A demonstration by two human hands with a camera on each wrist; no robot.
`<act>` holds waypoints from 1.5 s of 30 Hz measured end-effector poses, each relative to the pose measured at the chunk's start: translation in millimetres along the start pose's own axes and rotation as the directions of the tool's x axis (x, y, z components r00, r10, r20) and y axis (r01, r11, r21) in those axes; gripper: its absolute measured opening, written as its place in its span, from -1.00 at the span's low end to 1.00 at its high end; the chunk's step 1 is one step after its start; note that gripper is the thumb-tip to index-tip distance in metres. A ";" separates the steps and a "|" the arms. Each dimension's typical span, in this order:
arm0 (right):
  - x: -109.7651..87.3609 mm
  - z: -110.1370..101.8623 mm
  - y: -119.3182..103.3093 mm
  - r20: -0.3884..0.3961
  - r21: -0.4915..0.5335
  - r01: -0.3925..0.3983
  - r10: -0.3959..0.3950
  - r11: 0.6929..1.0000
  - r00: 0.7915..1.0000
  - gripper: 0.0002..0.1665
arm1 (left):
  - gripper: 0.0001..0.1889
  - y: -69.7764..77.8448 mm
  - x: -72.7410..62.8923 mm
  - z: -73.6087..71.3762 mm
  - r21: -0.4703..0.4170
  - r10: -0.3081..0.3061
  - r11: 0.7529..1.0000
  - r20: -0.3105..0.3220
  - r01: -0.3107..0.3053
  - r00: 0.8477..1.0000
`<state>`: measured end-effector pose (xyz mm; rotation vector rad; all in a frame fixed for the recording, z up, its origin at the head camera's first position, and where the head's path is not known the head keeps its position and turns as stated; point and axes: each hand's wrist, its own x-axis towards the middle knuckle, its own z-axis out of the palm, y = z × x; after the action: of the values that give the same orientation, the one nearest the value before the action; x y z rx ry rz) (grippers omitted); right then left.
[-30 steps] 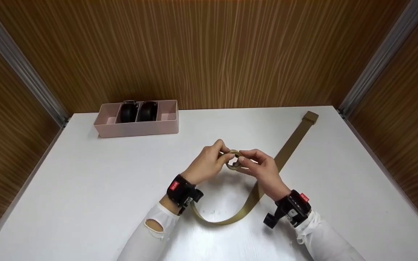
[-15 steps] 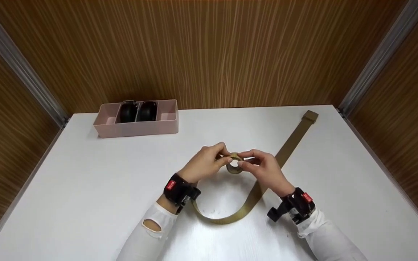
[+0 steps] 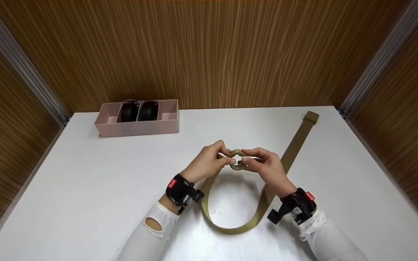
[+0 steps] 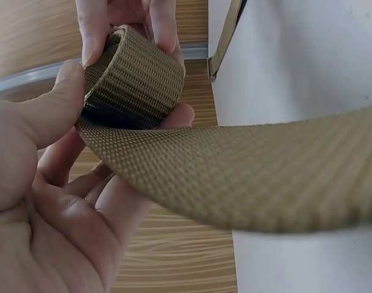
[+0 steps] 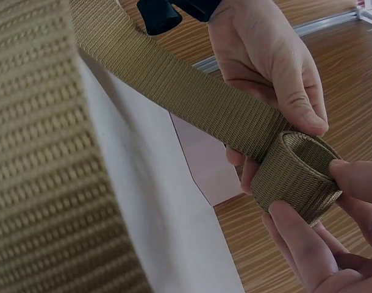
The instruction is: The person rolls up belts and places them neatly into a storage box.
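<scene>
One pinch from the left grip [image 3: 206,162] holds the woven strap [image 3: 266,200] beside its coil [image 4: 140,79]; the right grip [image 3: 269,167] clasps that coil above the worktop [image 3: 350,174]. Likely light, supple and sturdy; hold the coil by both edges, lest it spring loose.

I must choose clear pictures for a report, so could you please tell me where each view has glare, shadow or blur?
Head: glare on the white table near the bottom edge, soft shadow below the rolled coil; left wrist: strap blurs toward the right edge, coil sharper; right wrist: strap soft at the left edge.
</scene>
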<state>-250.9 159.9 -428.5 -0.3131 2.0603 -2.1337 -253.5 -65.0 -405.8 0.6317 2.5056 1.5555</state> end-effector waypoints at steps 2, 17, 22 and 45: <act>-0.3 0.4 0.4 0.009 0.016 -0.005 0.004 1.000 1.000 -0.62 | -0.80 0.3 0.2 0.5 -0.005 0.002 1.000 0.001 -0.002 1.000; -0.8 -4.5 -2.6 0.148 -0.196 0.035 -0.006 0.980 0.989 -0.63 | -0.83 0.9 -2.7 -1.1 0.094 0.064 0.993 0.060 -0.069 0.996; -0.5 -4.7 -1.5 0.101 -0.196 0.041 -0.022 0.980 0.995 -0.65 | -0.81 -0.5 -1.5 -1.2 0.077 0.044 0.996 0.033 -0.047 0.998; -2.1 0.2 -0.4 0.082 -0.104 0.023 -0.015 0.994 0.997 -0.60 | -0.87 2.2 -2.6 -3.5 0.071 0.115 0.991 0.008 -0.116 0.993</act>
<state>-248.8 160.3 -428.2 -0.4271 2.1359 -1.9917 -251.7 -68.0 -402.5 0.8024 2.5745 1.5041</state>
